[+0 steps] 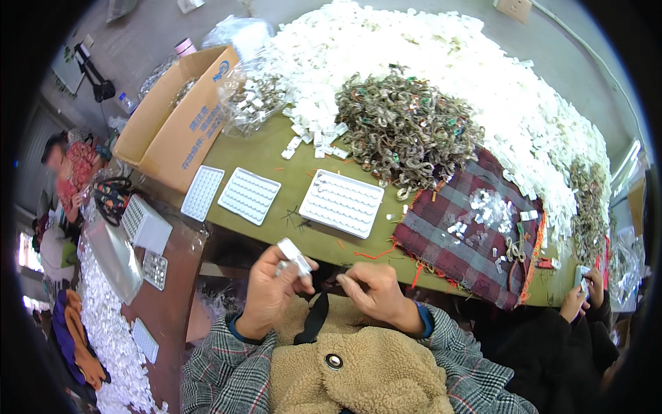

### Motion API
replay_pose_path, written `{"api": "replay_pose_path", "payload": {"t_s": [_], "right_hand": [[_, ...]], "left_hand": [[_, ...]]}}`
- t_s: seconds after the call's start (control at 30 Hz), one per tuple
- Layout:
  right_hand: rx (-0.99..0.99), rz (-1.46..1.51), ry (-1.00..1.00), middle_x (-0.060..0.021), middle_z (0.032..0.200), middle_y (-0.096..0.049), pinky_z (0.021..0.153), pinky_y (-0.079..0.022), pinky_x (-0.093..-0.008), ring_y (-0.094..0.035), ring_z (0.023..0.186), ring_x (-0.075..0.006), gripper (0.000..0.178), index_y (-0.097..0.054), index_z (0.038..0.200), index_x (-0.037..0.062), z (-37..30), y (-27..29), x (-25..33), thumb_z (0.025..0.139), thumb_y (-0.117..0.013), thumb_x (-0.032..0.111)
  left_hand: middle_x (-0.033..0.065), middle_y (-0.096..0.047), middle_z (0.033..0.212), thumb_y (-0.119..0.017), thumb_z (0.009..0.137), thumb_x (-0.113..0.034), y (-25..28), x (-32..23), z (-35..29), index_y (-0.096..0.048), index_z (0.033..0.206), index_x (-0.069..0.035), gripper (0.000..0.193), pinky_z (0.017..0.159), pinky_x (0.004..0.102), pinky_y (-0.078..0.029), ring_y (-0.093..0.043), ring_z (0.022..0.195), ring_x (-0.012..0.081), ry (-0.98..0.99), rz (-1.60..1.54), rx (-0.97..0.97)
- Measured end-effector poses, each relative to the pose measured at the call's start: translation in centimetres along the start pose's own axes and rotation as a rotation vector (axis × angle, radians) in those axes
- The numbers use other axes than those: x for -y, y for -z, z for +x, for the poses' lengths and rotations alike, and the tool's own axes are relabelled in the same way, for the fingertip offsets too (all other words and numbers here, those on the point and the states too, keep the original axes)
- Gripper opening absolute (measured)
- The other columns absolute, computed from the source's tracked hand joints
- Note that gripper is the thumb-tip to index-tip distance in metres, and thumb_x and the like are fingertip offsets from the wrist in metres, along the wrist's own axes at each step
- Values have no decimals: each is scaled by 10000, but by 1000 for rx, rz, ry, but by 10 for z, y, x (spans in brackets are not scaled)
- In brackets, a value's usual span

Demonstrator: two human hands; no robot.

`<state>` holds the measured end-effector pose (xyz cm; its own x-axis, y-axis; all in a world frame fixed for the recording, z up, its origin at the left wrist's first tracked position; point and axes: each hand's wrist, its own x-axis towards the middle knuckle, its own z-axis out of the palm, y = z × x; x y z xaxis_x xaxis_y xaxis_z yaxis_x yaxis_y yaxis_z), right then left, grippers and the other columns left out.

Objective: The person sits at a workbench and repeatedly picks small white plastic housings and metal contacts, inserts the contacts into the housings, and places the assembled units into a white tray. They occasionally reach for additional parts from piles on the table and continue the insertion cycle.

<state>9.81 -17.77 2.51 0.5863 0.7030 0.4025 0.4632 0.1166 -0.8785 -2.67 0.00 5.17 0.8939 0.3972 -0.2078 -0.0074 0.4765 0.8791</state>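
My left hand (272, 290) is closed round a small white plastic piece (295, 257), held up in front of my chest. To its right, my right hand (378, 293) has its fingers curled together in a pinch; whatever they hold, if anything, is too small to make out. The hands are apart. Just beyond them, a white tray (343, 205) with rows of rounded hollows lies on the green table (269, 141); a few small bits sit at its far left corner. Two similar trays, a middle one (249, 196) and a left one (203, 193), lie beside it.
Behind the trays rise a tangled heap of grey-brown loops (407, 127) and a huge pile of white pieces (483, 76). A checked cloth (448, 234) with clear bits lies right. A cardboard box (183, 117) stands left. Another person's hands (583, 297) work at far right.
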Motion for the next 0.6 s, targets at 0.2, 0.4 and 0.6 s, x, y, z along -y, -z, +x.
{"api": "replay_pose_path", "payload": {"t_s": [0.2,0.4,0.6], "right_hand": [[-89,-147,41,-154,645,-551,496,-431,-400,-542,532,-336,220,-582,714,24,7,-2,-29,860,-718,117],[-89,-156,-16,-131,632,-570,484,-429,-367,-550,514,-281,181,-606,726,12,3,2,-30,848,-719,81],[-89,-102,-97,-132,615,-546,470,-417,-373,-538,495,-282,200,-592,703,17,7,6,-26,846,-719,73]], "left_hand": [[106,-631,1041,-532,1028,-93,12,18,67,-482,1134,11,157,777,258,-505,-594,799,109,-640,504,-146],[78,-615,1032,-533,1021,-83,25,49,103,-476,1143,5,162,779,258,-489,-572,794,101,-698,611,-281],[107,-628,1066,-552,1007,-85,34,64,101,-467,1204,29,243,806,290,-493,-592,866,166,-719,722,-402]]}}
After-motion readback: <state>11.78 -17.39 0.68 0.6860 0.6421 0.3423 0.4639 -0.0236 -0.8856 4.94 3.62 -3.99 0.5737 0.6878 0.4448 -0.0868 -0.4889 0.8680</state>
